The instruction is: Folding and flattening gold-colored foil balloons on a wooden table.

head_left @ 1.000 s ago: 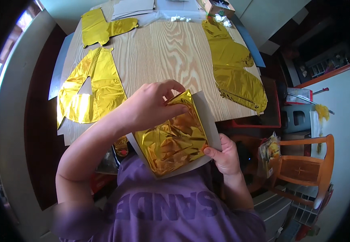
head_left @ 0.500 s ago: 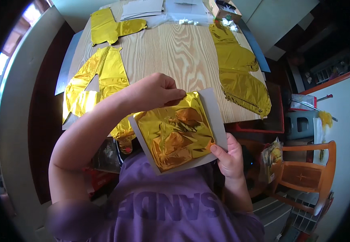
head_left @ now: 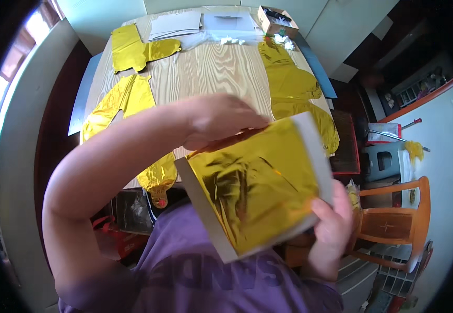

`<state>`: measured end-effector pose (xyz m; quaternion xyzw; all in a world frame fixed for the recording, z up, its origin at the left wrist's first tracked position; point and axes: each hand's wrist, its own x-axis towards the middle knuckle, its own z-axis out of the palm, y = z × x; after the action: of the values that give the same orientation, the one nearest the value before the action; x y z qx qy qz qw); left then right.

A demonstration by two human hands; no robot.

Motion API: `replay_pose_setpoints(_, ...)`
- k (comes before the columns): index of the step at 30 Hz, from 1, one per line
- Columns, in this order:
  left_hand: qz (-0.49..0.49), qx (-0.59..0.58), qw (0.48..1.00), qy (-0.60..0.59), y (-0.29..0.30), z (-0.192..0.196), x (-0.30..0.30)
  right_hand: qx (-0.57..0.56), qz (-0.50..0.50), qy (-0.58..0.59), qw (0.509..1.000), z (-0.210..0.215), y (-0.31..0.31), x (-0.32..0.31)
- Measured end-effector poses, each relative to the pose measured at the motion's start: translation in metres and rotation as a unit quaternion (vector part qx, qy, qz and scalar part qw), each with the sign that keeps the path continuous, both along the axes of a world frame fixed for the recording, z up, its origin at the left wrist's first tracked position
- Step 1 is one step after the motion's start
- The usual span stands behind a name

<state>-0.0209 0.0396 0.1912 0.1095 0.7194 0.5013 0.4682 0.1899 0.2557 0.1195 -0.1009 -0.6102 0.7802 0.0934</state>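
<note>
Over my lap, in front of my purple shirt, is a pale grey card (head_left: 310, 133) with a folded gold foil balloon (head_left: 260, 188) lying flat and creased on it. My right hand (head_left: 335, 219) grips the card's lower right side, thumb on the front and fingers behind. Along the upper edge, my left hand (head_left: 221, 117) is closed on the foil, slightly blurred, its fingertips partly hidden. A flat, number-shaped gold balloon (head_left: 139, 96) lies on the table beyond my left forearm, its lower part hanging over the near edge.
On the wooden table (head_left: 211, 73) lie another gold balloon (head_left: 127, 48) at far left and a longer one (head_left: 291, 78) at right. Grey cards (head_left: 175, 24), white scraps (head_left: 231, 40) and a small box (head_left: 277, 22) are at the back. A wooden chair (head_left: 393, 224) stands at right.
The card with the foil has moved right and closer to the camera. The foil now looks smoother and covers more of the card. My left hand has shifted slightly right along its top edge.
</note>
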Motion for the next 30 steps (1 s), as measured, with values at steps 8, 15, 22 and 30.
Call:
replay_pose_setpoints(8, 0.051, -0.045, 0.992, -0.108, -0.030, -0.150, -0.064, -0.129, 0.033, -0.093, 0.987, -0.124, -0.011, -0.043)
replay_pose_setpoints(15, -0.034, 0.394, 0.856, -0.334, -0.073, -0.110, -0.050, -0.239, 0.033, -0.057, 0.969, -0.076, -0.005, -0.032)
replay_pose_setpoints(22, 0.063, 0.612, 0.738, -0.277, -0.047, -0.155, 0.055, -0.235, -0.002, -0.063, 0.970, -0.059, -0.004, -0.037)
replay_pose_setpoints(30, 0.302, 0.322, 0.799, -0.408, -0.063, -0.164, 0.104, -0.077, -0.003, -0.110, 0.991, -0.111, -0.025, -0.044)
